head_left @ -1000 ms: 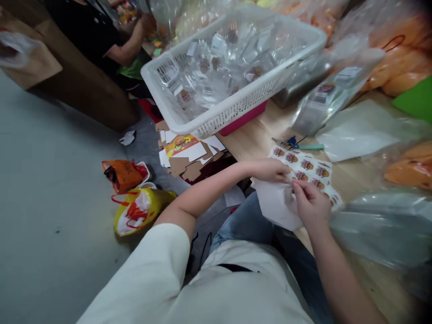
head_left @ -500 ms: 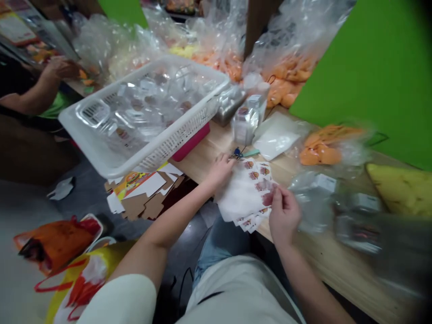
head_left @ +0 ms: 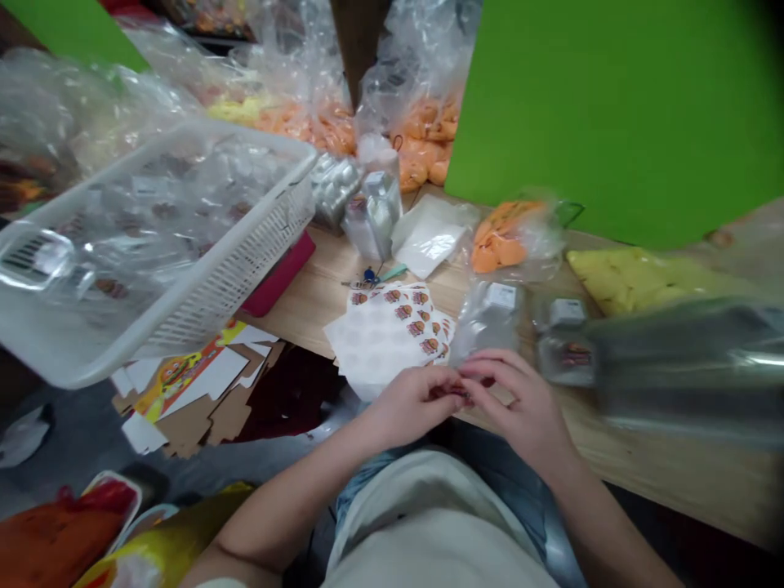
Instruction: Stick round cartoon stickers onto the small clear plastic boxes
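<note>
My left hand (head_left: 420, 404) and my right hand (head_left: 520, 404) meet at the table's front edge, fingertips pinched together. Between them is a small burger-print sticker (head_left: 466, 395), mostly covered by the fingers. Just beyond my left hand lies a fanned stack of sticker sheets (head_left: 373, 347); burger prints line its right side and the rest of the top sheet is blank. A clear plastic box with a white label (head_left: 499, 298) sits beyond my right hand. Farther right is another clear box (head_left: 567, 359) with a burger sticker on it.
A white basket (head_left: 245, 253) of clear boxes stands at left on a pink container (head_left: 278, 273). Keys (head_left: 369, 276), a white packet (head_left: 432, 237), a bag of orange pieces (head_left: 502, 241) and a yellow bag (head_left: 643, 278) lie behind. Plastic film (head_left: 692, 367) is at right.
My view has turned right. My left hand has left the sticker sheets and joined my right hand. The right hand has drawn away from the sheets with a sticker, towards my body.
</note>
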Demonstrator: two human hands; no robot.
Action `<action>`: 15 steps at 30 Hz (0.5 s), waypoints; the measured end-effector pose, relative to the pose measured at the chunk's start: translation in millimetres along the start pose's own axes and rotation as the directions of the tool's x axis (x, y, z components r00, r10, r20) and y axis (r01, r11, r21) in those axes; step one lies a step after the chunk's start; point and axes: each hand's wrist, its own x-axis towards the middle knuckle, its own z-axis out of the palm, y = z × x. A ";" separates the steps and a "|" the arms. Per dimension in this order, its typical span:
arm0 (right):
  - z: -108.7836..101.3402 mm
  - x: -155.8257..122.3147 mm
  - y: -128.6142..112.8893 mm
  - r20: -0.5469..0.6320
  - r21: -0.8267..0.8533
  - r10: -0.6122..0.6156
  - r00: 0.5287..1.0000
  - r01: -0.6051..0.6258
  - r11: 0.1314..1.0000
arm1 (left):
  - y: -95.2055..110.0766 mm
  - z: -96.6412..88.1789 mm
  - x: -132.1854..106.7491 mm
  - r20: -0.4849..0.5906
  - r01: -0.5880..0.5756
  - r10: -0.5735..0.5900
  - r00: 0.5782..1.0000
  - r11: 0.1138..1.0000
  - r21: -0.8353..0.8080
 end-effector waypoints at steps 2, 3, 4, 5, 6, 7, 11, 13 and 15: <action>-13.6 -1.5 5.1 0.000 -0.066 -0.036 0.999 0.036 0.997 | -1.1 9.9 7.8 0.056 -0.033 0.027 0.998 0.993 0.115; -19.4 -1.6 8.8 -0.050 -0.077 -0.029 0.998 0.025 0.997 | -2.2 13.4 11.6 0.050 -0.048 0.041 0.998 0.988 0.144; -24.7 -0.7 13.4 -0.113 -0.067 0.007 0.994 -0.015 0.998 | -3.6 15.7 15.9 0.007 -0.067 0.067 0.998 0.984 0.168; -29.4 1.3 19.1 -0.174 -0.030 0.074 0.982 -0.080 0.996 | -5.5 16.7 21.0 -0.069 -0.098 0.115 0.991 0.973 0.211; -33.5 4.7 25.8 -0.222 0.030 0.163 0.961 -0.160 0.987 | -8.1 16.8 27.1 -0.161 -0.143 0.194 0.968 0.948 0.284; -36.8 9.2 33.3 -0.244 0.103 0.258 0.935 -0.240 0.965 | -11.3 16.1 34.4 -0.233 -0.196 0.299 0.926 0.903 0.381; -37.2 30.2 61.2 -0.124 0.299 0.437 0.891 -0.386 0.872 | -29.8 11.9 67.0 -0.076 -0.424 0.592 0.802 0.654 0.626; -31.7 37.4 68.0 -0.078 0.308 0.413 0.907 -0.372 0.876 | -39.3 11.4 78.4 -0.004 -0.469 0.594 0.805 0.640 0.608; -25.8 41.2 69.3 -0.058 0.315 0.383 0.922 -0.347 0.883 | -46.0 11.7 83.3 -0.013 -0.467 0.579 0.815 0.670 0.577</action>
